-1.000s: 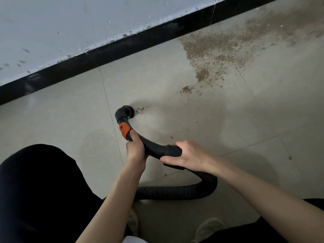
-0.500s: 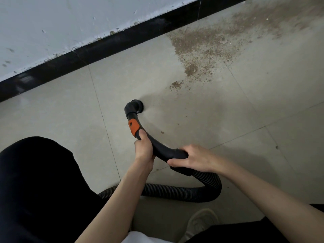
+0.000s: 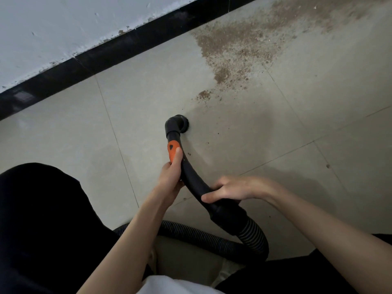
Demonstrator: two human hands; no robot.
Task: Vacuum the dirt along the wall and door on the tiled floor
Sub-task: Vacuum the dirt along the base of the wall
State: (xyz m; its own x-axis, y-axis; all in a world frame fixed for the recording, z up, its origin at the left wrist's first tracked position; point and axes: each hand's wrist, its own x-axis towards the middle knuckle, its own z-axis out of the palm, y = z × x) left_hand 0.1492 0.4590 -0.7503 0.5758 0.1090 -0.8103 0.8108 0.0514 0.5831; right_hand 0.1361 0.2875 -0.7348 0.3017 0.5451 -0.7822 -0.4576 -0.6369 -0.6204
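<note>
- Tiled floor (image 3: pixel 148 107), pale grey with thin grout lines, runs up to a black skirting (image 3: pixel 135 45) under a white wall (image 3: pixel 53 28) with chipped paint along its lower edge.
- Dirt (image 3: pixel 237 49): brown patch spread over the tiles at upper right, densest near the skirting and thinning toward you; a small clump (image 3: pixel 204 95) lies apart below it, plus a few loose specks further down.
- Nozzle (image 3: pixel 177 124): round black brush head, resting on the floor just below the small clump, well apart from the main patch. You can't tell if its bristles touch any speck.
- Wand (image 3: pixel 191 177): curved black tube, running from the nozzle back toward you, with an orange slider (image 3: pixel 172 149) on its upper part.
- Your left hand (image 3: pixel 171 177) wraps the wand just behind the slider, fingers curled round the tube, thumb lying forward along it with the tip on the orange part.
- Your right hand (image 3: pixel 235 188) grips the wand lower down, near the cuff; fingers curled over the top, thumb pointing left along the side.
- Hose (image 3: pixel 212 236): ribbed black, leaves the cuff below your right hand, loops down and left across the floor and passes under your left forearm.
- Your left knee (image 3: pixel 42 219), in black, fills the lower left; more black clothing at lower right.
- Pale shoe (image 3: pixel 227 270) partly visible at bottom, between your arms; a bit of white fabric (image 3: pixel 169 285) at the bottom edge.
</note>
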